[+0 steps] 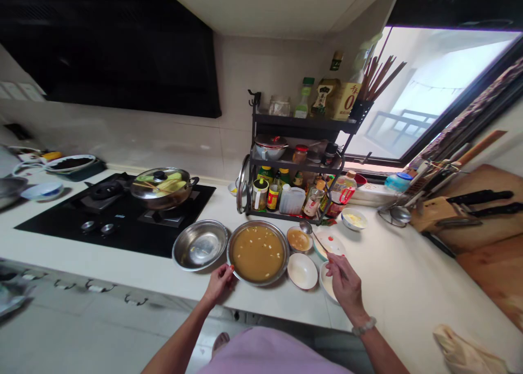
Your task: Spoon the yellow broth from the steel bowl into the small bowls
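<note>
White counter (pixel 388 287) carries a black stove (pixel 134 235) at left and a rack (pixel 302 122) at the back. Before the rack sit a basin (pixel 259 282) and a small bowl (pixel 301 252) of brown liquid. The left hand (pixel 221 282) touches the basin's rim; whether it grips, I cannot tell. The right hand (pixel 345 284) is closed round a ladle (pixel 306 227), its scoop at the small bowl's edge.

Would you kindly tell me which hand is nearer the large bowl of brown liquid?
Left: the left hand is at the near-left edge of the large bowl; the right hand, holding a spoon, is well to its right.
</note>
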`<action>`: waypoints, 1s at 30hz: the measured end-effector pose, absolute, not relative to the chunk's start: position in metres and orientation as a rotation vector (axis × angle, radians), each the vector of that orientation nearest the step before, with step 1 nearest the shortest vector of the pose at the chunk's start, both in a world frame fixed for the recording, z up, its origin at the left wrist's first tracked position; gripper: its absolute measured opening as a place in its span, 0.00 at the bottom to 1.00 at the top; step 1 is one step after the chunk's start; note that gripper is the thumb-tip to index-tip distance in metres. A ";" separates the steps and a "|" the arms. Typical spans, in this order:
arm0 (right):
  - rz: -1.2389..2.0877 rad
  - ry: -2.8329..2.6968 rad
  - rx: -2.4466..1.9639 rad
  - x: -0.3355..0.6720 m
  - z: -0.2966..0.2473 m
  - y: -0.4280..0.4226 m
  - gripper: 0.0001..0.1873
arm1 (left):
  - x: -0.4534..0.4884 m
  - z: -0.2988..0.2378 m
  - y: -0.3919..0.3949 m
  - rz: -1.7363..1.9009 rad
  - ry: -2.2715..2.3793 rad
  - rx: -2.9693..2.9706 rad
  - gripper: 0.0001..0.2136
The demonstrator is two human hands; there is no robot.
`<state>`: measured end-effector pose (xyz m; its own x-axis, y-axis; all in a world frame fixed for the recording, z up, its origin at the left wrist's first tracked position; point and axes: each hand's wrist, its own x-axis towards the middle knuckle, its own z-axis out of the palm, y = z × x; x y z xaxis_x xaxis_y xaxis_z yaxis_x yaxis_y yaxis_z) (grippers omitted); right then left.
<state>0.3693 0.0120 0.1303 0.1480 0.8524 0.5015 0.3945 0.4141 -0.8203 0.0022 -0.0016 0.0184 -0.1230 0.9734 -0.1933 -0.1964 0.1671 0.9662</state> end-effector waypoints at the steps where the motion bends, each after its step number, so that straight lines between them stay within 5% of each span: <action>1: 0.488 -1.461 -1.166 0.366 0.132 0.010 0.13 | 0.002 0.018 -0.002 1.256 1.250 0.867 0.25; 20: 1.004 -0.955 -1.259 0.305 0.115 0.010 0.26 | 0.001 0.016 -0.001 1.249 1.254 0.878 0.25; 30: 1.079 -0.710 -1.219 0.317 0.134 0.012 0.21 | 0.003 0.018 -0.001 1.251 1.254 0.866 0.25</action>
